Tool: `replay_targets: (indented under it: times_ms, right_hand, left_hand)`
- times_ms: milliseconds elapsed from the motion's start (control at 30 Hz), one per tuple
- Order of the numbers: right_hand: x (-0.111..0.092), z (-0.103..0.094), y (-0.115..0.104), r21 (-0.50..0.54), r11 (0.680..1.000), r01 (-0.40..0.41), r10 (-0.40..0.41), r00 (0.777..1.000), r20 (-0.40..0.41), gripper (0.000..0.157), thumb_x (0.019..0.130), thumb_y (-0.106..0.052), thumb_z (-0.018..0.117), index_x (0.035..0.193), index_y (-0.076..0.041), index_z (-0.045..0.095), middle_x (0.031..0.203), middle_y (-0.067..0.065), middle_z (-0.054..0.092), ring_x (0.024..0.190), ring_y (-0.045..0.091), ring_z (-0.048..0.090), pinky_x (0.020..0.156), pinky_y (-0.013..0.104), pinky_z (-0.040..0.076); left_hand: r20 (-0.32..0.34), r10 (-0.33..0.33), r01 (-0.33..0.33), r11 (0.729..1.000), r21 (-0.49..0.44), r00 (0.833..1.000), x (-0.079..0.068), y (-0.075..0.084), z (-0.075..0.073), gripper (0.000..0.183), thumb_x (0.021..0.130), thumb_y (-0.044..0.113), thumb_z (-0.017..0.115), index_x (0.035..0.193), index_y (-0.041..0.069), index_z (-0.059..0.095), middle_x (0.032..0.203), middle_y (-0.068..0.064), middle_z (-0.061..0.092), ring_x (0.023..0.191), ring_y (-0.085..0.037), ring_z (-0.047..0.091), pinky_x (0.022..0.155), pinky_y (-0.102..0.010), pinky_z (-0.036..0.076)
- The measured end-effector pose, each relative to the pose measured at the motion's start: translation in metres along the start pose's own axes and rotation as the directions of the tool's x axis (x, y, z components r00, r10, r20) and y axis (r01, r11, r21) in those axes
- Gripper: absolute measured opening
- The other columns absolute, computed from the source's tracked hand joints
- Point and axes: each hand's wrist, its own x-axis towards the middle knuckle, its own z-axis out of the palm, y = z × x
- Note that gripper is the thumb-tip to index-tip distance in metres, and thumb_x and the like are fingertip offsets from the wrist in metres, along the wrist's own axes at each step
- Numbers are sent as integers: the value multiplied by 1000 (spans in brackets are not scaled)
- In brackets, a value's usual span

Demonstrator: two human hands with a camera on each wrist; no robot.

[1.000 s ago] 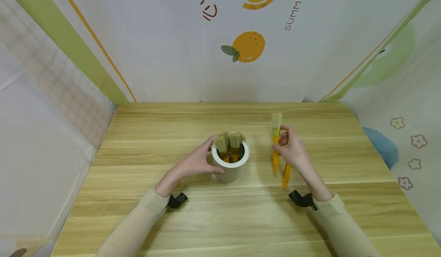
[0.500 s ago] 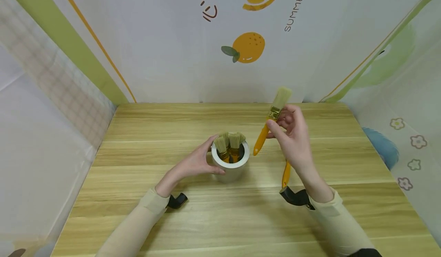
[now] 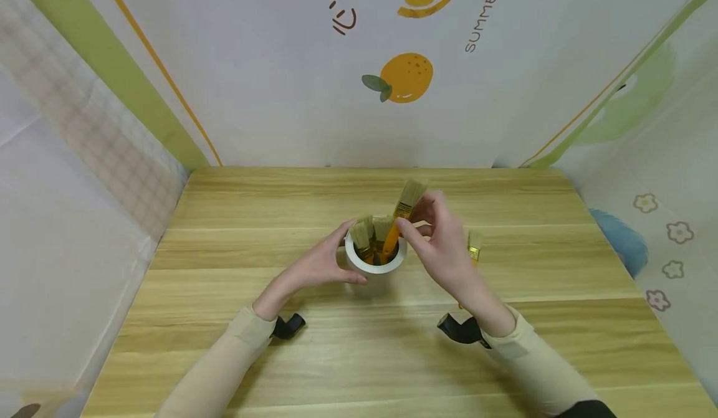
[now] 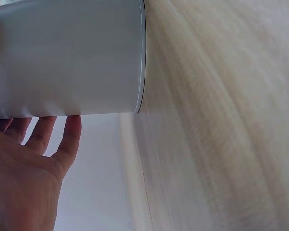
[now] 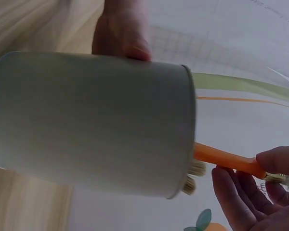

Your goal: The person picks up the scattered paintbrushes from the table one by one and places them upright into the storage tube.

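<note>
A white round canister (image 3: 371, 286) stands upright on the table, holding several paintbrushes (image 3: 360, 236) with their bristles up. My left hand (image 3: 316, 263) grips its left side, thumb in front and fingers behind. In the left wrist view, the fingertips touch the canister wall (image 4: 67, 62). Over the rim, my right hand (image 3: 443, 251) pinches another paintbrush (image 3: 411, 197) near its metal band, tilted, bristles up. The right wrist view has its orange handle (image 5: 226, 158) reaching past the canister's rim; the handle's end is hidden inside.
One more paintbrush (image 3: 474, 243) lies on the wooden table (image 3: 359, 356) to the right, partly hidden behind the right forearm. A white printed curtain (image 3: 280, 106) hangs behind the table, with cloth on both sides too.
My right hand has lifted the paintbrush from the table on the right, then moved it left, lowering its handle into the canister's mouth. The left hand and canister stay in place.
</note>
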Motion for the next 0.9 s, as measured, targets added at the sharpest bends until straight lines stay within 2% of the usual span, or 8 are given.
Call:
replay_targets:
  times_ms: [133,300,433,567,733,900]
  right_hand:
    - [-4,7,5,-83,996,43,-40,999,34,35,95,-3,71,122,-2,49,107,11,68,95,21,72,75,27,63]
    - [-7,11,9,-124,990,61,-56,998,40,37,93,-1,73,123,-2,51,109,11,68,95,20,71,78,31,63]
    - [-7,9,11,-130,989,72,-72,997,5,38,93,-2,73,125,0,53,107,11,67,97,20,70,81,29,62]
    - [-6,2,14,-121,990,71,-79,995,-59,37,95,-1,71,127,2,54,108,14,67,97,22,69,84,22,59]
    - [-8,-9,22,-68,998,19,-26,994,-104,36,96,1,68,129,5,54,112,20,66,97,14,65,84,12,54]
    - [-15,-21,35,-30,998,-59,56,993,-104,38,98,1,65,133,4,54,112,21,64,97,2,61,82,10,53]
  left_hand:
    - [-5,-11,11,1000,6,1000,0,0,0,113,76,26,93,163,28,22,161,-5,41,152,-33,36,123,-67,25]
    - [-8,-12,12,1000,14,1000,1,0,1,113,75,25,94,163,28,23,160,-5,42,151,-33,37,123,-66,26]
    - [-13,-9,9,1000,14,1000,1,0,0,113,74,25,94,163,29,23,160,-5,42,151,-33,37,123,-67,26]
    - [-16,-13,13,1000,25,1000,1,-2,0,114,74,28,94,163,28,23,161,-6,41,151,-35,37,122,-69,25]
    - [-16,-26,27,999,30,1000,1,-2,1,116,73,28,94,163,25,22,161,-9,41,150,-36,38,122,-69,26]
    - [-14,-32,32,999,34,999,2,-2,1,117,72,28,95,164,24,22,162,-9,40,151,-36,37,122,-68,26]
